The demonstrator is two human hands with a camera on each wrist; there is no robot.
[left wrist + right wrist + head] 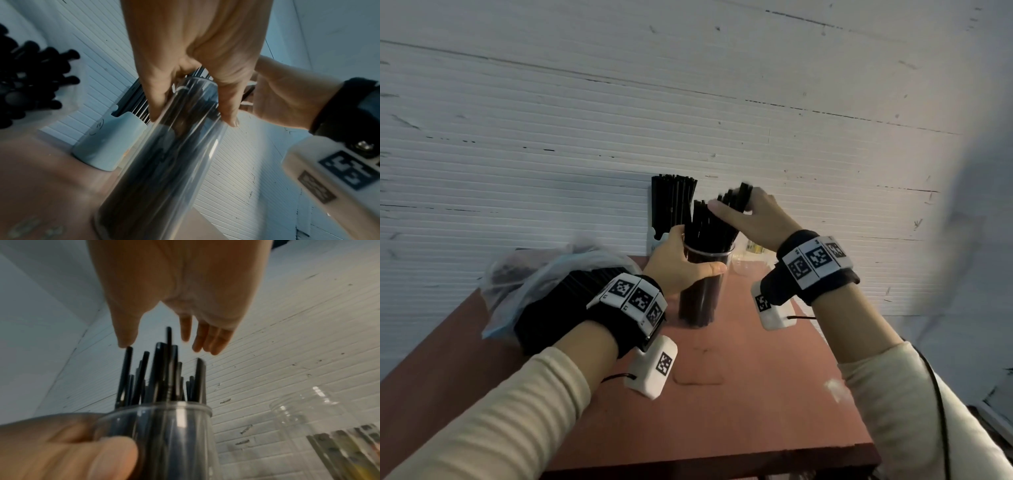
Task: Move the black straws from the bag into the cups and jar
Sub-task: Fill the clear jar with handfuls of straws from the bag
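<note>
Left hand (681, 263): grip wrapped round the upper part of a clear plastic cup (703, 291), thumb across the near side, fingers behind; the cup stands on the surface (739, 394).
Right hand (753, 219): above the cup, fingers straight and loose, thumb tip touching the top of one straw; grip released, nothing clasped.
Black straws (710, 222): thin, smooth tubes packed in the clear cup, their ends fanning unevenly past the rim, some leaning right under the right palm.
White cup (655, 240): opaque, matte, with a small drawn smiling face on its side; it stands behind the clear cup, against the wall, filled with a tight upright bundle of straws (673, 202).
Bag (534, 274): thin, crinkled, translucent plastic lying at the left of the surface, more black straws (30, 81) showing inside.
Jar (320, 426): clear, round, to the right of the held cup; contents too blurred to name.
Surface: flat, reddish-brown, scuffed.
Wall (688, 102): white ribbed panelling, scratched.
</note>
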